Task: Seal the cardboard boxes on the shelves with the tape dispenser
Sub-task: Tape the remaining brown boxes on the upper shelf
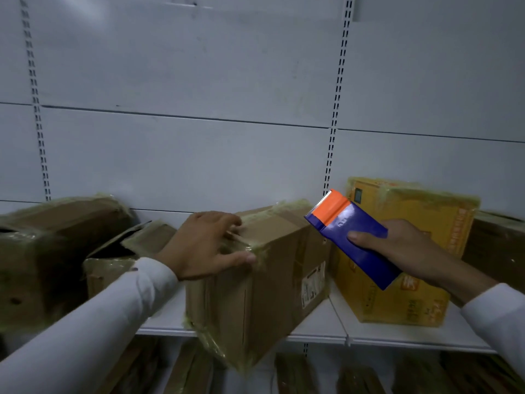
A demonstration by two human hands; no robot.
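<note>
Brown cardboard box: stands skewed on the white shelf, its near corner hanging past the shelf's front edge; glossy tape already wraps its edges
Left hand: rests on the box's top left edge, fingers spread over the top, thumb pressed against the near face
Right hand: fingers curled round the blue tape dispenser, held in the air above the gap between this box and the yellow box; orange head and toothed blade point up and left
Risk: pressing the dispenser down could tip the overhanging box off the shelf if the left hand eases; the blade is bare near the left fingers
Writing: white shipping label on the brown box's side, red print on the yellow box, both too blurred to read
</note>
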